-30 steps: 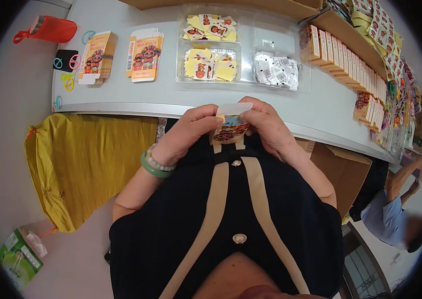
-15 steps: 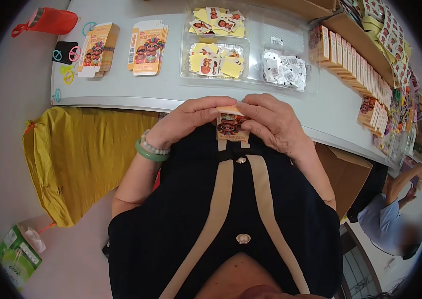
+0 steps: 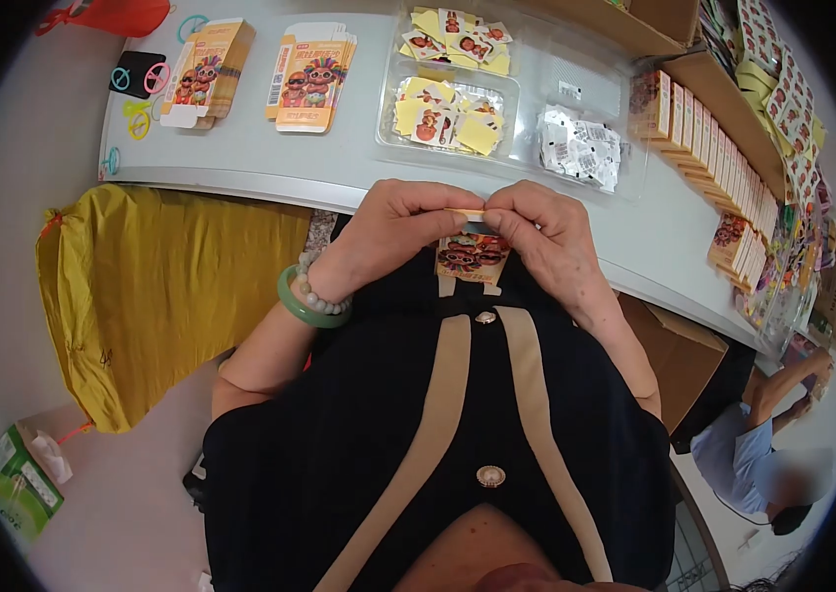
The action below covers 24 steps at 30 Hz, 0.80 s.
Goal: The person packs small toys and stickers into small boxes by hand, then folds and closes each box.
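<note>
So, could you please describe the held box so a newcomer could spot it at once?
At the near edge of the pale table, look between the left hand and right hand. They pinch a small box with colourful cartoon figures. Lookalike boxes line the table to the right; only this one is between these hands.

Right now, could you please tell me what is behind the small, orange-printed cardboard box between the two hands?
Behind the box, the black garment with beige strips shows around its sides and lower edge; whatever lies directly behind it is covered.
</note>
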Available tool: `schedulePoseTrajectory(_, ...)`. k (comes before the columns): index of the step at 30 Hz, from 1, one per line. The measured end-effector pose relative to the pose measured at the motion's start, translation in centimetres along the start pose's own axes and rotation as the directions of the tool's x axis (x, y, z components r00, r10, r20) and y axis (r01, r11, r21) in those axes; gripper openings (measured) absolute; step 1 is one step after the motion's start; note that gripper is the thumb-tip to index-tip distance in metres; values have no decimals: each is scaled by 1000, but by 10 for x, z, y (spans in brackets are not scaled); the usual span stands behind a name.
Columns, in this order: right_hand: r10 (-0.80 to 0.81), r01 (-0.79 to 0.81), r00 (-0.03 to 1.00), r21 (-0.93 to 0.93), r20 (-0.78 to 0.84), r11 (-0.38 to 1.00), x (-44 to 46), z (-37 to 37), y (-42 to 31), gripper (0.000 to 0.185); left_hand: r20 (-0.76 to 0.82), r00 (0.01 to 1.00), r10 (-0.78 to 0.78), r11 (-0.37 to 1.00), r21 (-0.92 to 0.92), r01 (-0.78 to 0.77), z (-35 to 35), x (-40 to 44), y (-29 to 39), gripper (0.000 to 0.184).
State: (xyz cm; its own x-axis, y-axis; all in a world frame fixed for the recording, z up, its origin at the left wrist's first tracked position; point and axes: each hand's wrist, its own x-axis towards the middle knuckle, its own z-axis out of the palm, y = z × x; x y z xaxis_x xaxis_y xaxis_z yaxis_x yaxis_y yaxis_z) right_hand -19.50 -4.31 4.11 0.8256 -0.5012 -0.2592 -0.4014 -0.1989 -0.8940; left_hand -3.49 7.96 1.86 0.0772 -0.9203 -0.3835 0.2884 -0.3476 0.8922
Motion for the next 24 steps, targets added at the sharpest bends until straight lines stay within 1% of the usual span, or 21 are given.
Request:
schedulePoseTrajectory(2,-171,171,985,-148,8,974,0,0,1,8,1,1000,27,999,-23,-27,-4,1,-7,22)
schedulePoseTrajectory(3,-170,170,985,-148,11,974,0,0,2,8,5,999,53,998,-44,-53,-5,1,-11,23)
schedulePoseTrajectory(5,-330,329,943,-238,38,914,1,-2,3,9,9,998,69,997,-40,-69,-10,0,-18,23)
schedulePoseTrajectory(6,-330,330,943,-237,41,914,1,-3,2,9,15,996,86,996,-33,-85,-12,0,-21,23)
schedulePoseTrajectory(8,-379,395,918,-327,115,859,-2,-5,0,13,10,996,87,995,-48,-86,-14,-3,-25,23)
schedulePoseTrajectory(13,-331,347,938,-273,104,897,-5,-3,7,19,16,999,49,996,-71,-48,-18,-8,-32,24)
schedulePoseTrajectory(15,-319,334,943,-248,97,910,-6,-1,13,21,-27,996,80,994,-78,-82,-12,-10,-33,24)
schedulePoseTrajectory(17,-304,312,950,-191,69,931,-7,-1,18,21,-35,995,98,992,-80,-101,-9,-10,-32,25)
schedulePoseTrajectory(18,-302,309,951,-193,64,931,-8,0,20,21,-47,992,119,989,-82,-123,-8,-10,-32,25)
schedulePoseTrajectory(19,-299,301,953,-141,40,943,-9,0,23,22,-42,992,119,989,-82,-123,-8,-9,-33,25)
schedulePoseTrajectory(20,-295,295,955,-89,20,951,-10,1,24,22,-37,985,170,985,-13,-171,-7,-9,-34,25)
schedulePoseTrajectory(21,-295,296,955,-89,20,951,-10,2,23,22,-30,975,221,974,58,-219,-7,-9,-35,26)
schedulePoseTrajectory(23,-231,234,972,-90,41,968,-12,6,20,22,-27,973,228,972,74,-225,-6,-10,-35,27)
schedulePoseTrajectory(24,-232,234,972,-87,36,968,-11,5,21,22,-21,972,235,969,88,-232,-5,-9,-35,29)
